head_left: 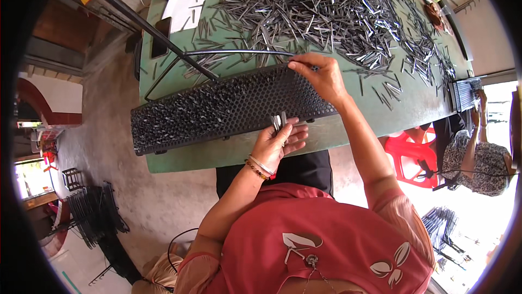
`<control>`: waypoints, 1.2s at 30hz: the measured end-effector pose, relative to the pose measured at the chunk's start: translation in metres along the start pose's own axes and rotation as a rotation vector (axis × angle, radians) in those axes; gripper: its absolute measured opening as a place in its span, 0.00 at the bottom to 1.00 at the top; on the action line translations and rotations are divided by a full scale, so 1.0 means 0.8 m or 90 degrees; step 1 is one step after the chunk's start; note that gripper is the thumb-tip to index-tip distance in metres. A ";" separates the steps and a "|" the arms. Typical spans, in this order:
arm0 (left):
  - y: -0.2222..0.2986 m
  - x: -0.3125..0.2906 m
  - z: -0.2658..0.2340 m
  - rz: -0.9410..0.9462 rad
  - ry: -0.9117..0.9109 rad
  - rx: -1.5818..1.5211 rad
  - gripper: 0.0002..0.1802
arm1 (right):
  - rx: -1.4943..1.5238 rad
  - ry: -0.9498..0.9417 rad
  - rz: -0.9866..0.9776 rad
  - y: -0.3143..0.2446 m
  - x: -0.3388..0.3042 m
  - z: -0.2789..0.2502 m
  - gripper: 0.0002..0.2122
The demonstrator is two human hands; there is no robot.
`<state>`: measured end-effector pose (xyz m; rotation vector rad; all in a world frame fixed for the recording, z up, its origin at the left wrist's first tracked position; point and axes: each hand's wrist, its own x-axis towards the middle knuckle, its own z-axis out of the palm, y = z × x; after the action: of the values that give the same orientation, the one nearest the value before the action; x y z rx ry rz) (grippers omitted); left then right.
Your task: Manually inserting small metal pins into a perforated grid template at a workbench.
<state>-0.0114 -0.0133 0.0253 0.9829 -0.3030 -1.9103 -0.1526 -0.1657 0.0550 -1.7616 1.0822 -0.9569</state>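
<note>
A long black perforated panel [255, 108] lies along the near edge of the green table. Its left part is packed with short dark strips [179, 115] standing in the holes, while bare holes show in the middle and right. Below the panel's near edge, my left hand [280, 137] is palm up and holds a small bunch of thin grey strips [278, 122] between thumb and fingers. My right hand [322, 75] is at the panel's far edge, thumb and forefinger pinched together beside a black rod [239, 52]. Whatever lies in that pinch is hidden.
Loose strips [310, 8] form a large heap on the far side of the green table [179, 162]. A phone [161, 37] and white paper [187, 8] lie at left. A slanting black pole [130, 16] crosses there. Another person [473, 155] works at right near a red stool [411, 158].
</note>
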 end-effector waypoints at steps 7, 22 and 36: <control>-0.007 -0.001 -0.015 -0.086 -0.045 -0.039 0.16 | -0.114 -0.012 -0.135 0.026 0.012 0.013 0.09; -0.006 -0.003 -0.016 -0.036 -0.015 -0.031 0.12 | -0.240 0.072 -0.203 0.036 -0.002 0.024 0.08; -0.005 -0.003 -0.011 -0.032 -0.019 -0.024 0.13 | -0.325 0.021 -0.304 0.032 0.002 0.019 0.07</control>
<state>-0.0069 -0.0078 0.0188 0.9458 -0.2612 -1.9704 -0.1459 -0.1701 0.0266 -2.5085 1.0016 -1.0505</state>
